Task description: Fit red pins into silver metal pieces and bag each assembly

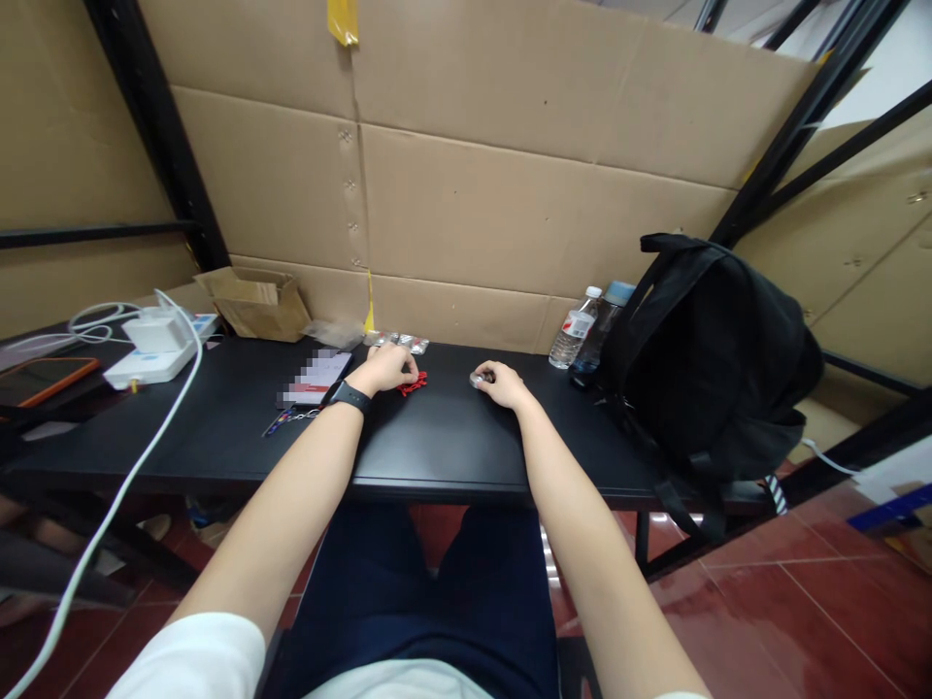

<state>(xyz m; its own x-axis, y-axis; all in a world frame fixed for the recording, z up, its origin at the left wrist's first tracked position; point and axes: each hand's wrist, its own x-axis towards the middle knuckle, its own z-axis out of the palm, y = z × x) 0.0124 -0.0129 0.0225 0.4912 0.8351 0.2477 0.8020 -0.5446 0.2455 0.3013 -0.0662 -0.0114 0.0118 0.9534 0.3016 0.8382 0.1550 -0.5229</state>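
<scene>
My left hand [390, 369] rests on the black table [218, 437], fingers curled down onto a small red cord-like item [414, 385]. A black watch band sits on that wrist. My right hand [499, 382] lies a little to the right, fingers closed around a small silvery round object [477, 380]. A few clear packets [399, 340] lie just behind my left hand by the cardboard wall.
A phone [318, 377] and a small pen-like item [281, 421] lie left of my left hand. A black backpack [714, 359] and two water bottles [575, 338] stand at the right. White chargers [152, 348], a cable, a tablet [40, 379] and a cardboard box [254, 303] sit at the left.
</scene>
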